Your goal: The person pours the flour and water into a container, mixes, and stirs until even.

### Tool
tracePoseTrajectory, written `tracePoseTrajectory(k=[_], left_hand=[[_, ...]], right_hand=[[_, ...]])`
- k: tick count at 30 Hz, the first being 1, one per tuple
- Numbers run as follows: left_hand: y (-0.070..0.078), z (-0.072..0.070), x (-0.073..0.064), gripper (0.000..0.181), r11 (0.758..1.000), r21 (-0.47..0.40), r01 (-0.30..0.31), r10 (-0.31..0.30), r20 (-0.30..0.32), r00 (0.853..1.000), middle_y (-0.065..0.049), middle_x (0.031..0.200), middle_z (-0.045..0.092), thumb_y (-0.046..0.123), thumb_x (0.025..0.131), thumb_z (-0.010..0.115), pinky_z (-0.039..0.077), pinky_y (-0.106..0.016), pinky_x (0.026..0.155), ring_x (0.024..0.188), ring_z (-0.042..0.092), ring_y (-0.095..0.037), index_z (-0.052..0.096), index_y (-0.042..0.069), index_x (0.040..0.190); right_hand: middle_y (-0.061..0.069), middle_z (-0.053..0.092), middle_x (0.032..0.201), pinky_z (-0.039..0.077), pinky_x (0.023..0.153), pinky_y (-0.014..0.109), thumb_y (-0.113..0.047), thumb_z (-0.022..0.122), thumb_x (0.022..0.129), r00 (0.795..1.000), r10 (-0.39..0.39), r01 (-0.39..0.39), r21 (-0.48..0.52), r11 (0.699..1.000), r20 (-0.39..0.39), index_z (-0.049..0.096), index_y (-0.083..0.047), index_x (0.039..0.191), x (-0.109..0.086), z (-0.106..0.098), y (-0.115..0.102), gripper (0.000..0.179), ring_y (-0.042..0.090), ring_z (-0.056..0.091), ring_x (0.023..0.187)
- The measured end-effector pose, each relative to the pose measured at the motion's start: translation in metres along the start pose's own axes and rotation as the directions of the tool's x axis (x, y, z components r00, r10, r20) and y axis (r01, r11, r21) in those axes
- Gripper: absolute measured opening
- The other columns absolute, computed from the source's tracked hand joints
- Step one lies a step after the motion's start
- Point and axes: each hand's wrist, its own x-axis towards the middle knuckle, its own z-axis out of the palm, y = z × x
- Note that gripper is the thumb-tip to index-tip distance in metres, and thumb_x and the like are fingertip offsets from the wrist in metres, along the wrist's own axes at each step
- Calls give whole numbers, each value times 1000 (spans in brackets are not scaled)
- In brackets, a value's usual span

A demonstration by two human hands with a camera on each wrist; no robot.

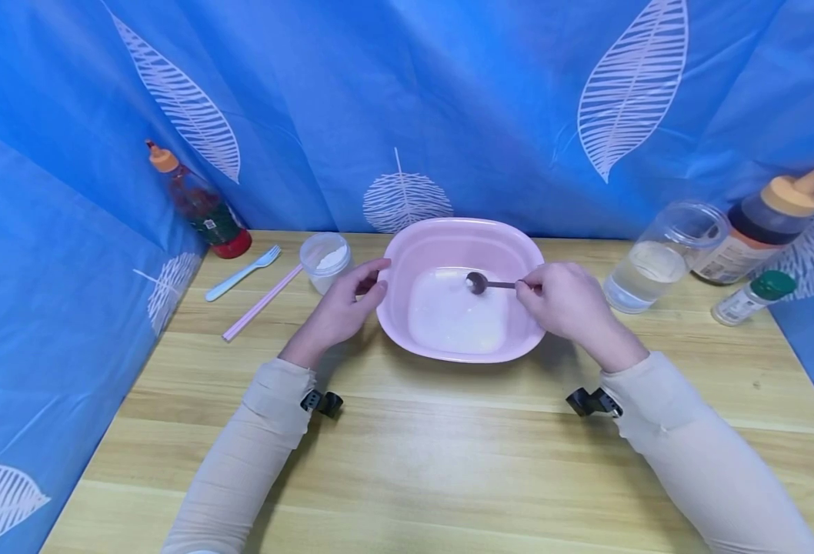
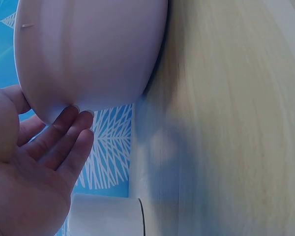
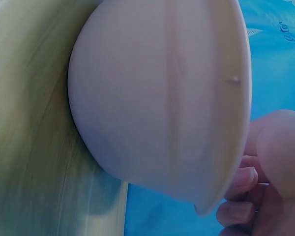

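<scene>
A pink plastic basin (image 1: 462,355) stands at the back middle of the table, its inside floor pale and whitish. My left hand (image 1: 351,300) is at its left rim; in the left wrist view extended fingers (image 2: 64,142) touch the outer wall and the thumb meets the rim. Above the basin's right side, my right hand (image 1: 566,300) pinches the handle of a small dark brown spoon (image 1: 478,283). Its bowl hangs over the basin's middle, with a bit of white at its edge. The basin hides the spoon in the right wrist view, where curled fingertips (image 3: 236,211) show beyond the rim.
Left of the basin are a clear jar of white powder (image 1: 325,265), pink chopsticks (image 1: 261,302), a light blue fork (image 1: 244,273) and a red sauce bottle (image 1: 209,211). On the right stand a clear cup of liquid (image 1: 645,273), a dark sauce bottle (image 1: 753,231) and a green-capped shaker (image 1: 753,298).
</scene>
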Motion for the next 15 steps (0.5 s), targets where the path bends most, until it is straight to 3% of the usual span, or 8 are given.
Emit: tracePoseTrajectory(k=[15], left_hand=[[-1,-2,0,49,1000,6,-3,3,2,1000,-23,135,68,16,112,55,52,-53,117,127,64,-37,51,1,158]], right_hand=[[7,65,71,39,64,36,-19,61,101,996,0,2,27,1000,-84,84,-7,90,-3,-9,3,29,29,56,73]])
